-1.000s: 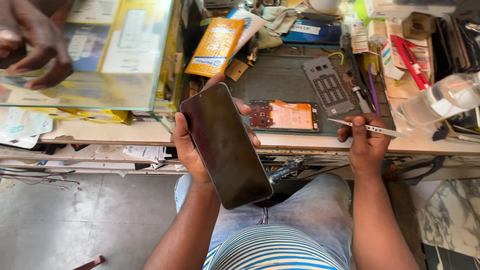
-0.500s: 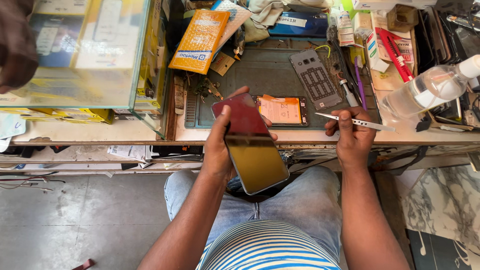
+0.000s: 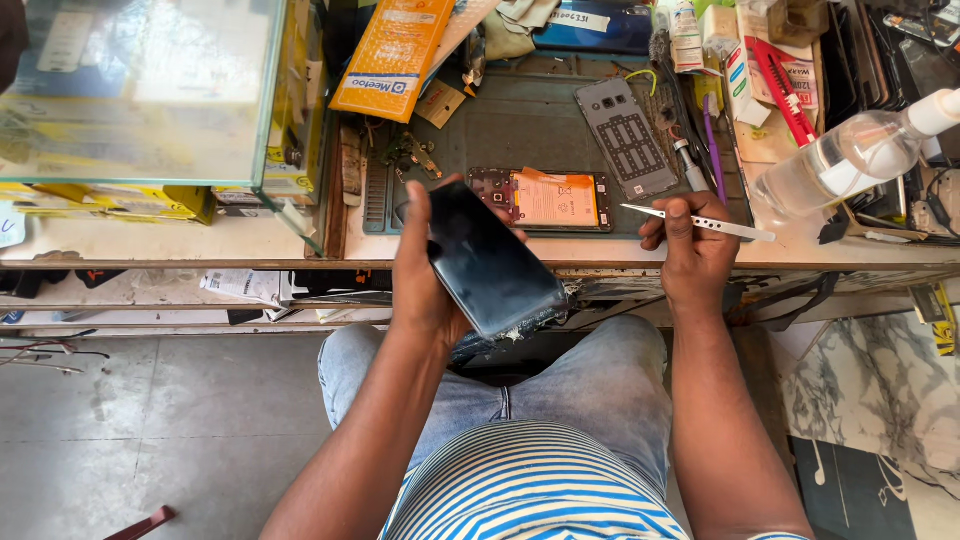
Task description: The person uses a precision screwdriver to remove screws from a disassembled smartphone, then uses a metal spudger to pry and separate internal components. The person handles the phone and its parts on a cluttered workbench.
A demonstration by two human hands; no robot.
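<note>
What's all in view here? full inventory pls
phone screen panel: 1, black, in left hand, edge chipped
opened phone body: 1, orange inside, on mat
back cover: 1, grey, on mat
work mat: 1, grey-green, bench
tweezers: 1, silver, in right hand
clear bottle: 1, lying at bench right
orange packet: 1, bench top
glass case: 1, bench left
left hand: holds panel
right hand: holds tweezers
</note>
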